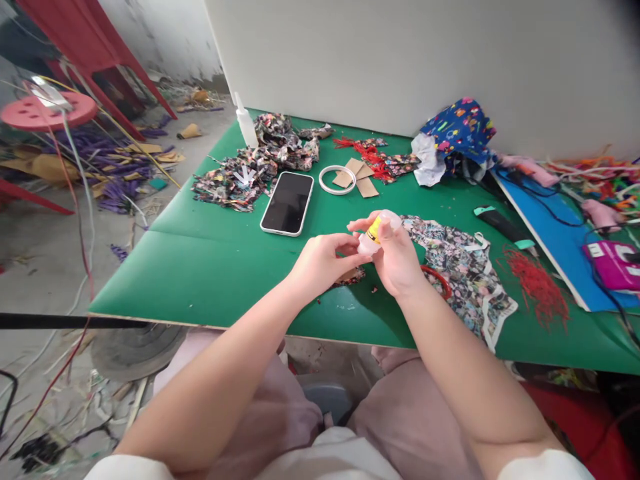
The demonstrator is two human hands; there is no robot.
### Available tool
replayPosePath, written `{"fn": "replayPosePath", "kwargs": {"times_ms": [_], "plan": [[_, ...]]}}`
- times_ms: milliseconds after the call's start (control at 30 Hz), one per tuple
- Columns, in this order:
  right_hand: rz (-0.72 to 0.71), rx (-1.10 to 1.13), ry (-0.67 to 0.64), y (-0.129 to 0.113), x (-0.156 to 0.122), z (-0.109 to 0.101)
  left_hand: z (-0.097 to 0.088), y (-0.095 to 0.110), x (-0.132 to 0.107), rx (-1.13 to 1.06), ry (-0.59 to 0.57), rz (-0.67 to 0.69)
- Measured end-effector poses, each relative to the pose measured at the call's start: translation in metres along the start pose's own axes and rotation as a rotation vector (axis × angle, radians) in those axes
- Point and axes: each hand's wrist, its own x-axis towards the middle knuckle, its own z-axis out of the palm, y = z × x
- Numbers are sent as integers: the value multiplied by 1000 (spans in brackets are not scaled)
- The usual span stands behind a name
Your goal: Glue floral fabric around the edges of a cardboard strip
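Observation:
Over the green table (210, 267), my right hand (397, 260) is wrapped round a small translucent glue bottle with a yellow label (379, 230), held tilted. My left hand (325, 260) meets it from the left, its fingertips pinched at the bottle's lower end near the tip. What the pinch holds is hidden. Under the hands lie a small brown card piece (350, 275) and a red ring (440, 280), beside a sheet of floral fabric (460, 267).
A black phone (287, 203) lies face up left of centre. Behind it are floral fabric scraps (260, 163), a white ring (337, 179), brown card pieces (357, 175) and a white bottle (246, 123). Red thread (537, 290), a teal-handled tool (503, 227) and a blue board (555, 240) lie right.

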Motion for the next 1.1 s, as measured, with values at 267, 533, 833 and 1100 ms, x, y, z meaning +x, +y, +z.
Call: {"fn": "replayPosePath", "kwargs": {"times_ms": [267, 533, 833, 1100], "plan": [[105, -8, -183, -17, -2, -8, -12, 13, -6, -357, -231, -64], [-26, -58, -87, -19, -2, -11, -16, 13, -7, -533, -301, -83], [3, -159, -68, -18, -2, -10, -10, 9, -5, -405, -191, -33], [-157, -657, 42, -26, -7, -12, -21, 11, -8, 119, -116, 49]]}}
